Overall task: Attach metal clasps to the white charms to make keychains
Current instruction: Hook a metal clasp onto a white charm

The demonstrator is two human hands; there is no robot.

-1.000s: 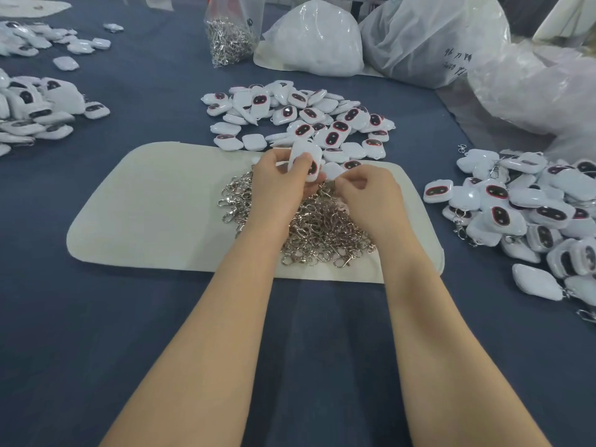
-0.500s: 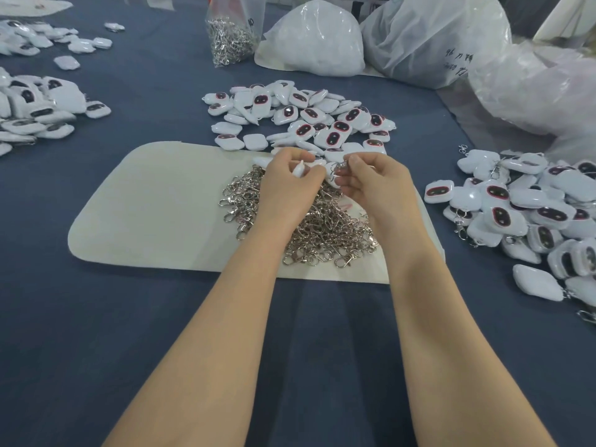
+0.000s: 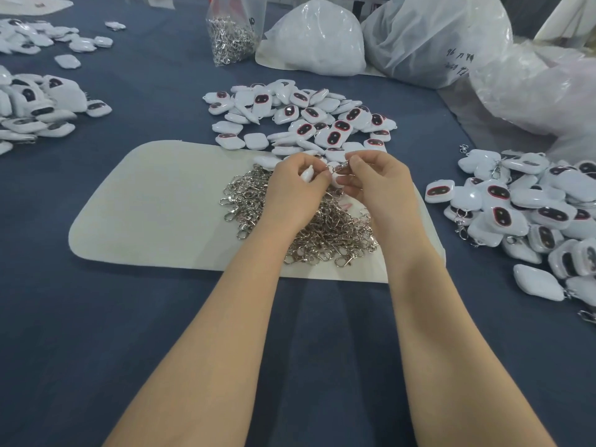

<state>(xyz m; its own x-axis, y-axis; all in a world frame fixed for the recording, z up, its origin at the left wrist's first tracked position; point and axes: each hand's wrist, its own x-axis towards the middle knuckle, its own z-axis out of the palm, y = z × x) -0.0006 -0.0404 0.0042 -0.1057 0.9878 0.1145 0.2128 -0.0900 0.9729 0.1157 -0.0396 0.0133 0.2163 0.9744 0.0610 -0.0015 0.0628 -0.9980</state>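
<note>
Left half of the white mat (image 3: 145,204) is open and flat. A wide lane of bare table (image 3: 145,117) runs between it and the far-left pile (image 3: 35,108). The clasp heap (image 3: 322,233) fills the mat's right half. Over its far edge hang the left hand (image 3: 296,191), fingers round a charm (image 3: 308,172), and the right hand (image 3: 380,185), pinching a clasp (image 3: 338,166). Loose charms (image 3: 306,121) crowd the mat's far edge. The right side is tight: the keychain pile (image 3: 532,214) lies near the mat's corner, leaving only a narrow strip. Plastic bags (image 3: 435,37) and a clasp bag (image 3: 232,37) wall off the far side.
</note>
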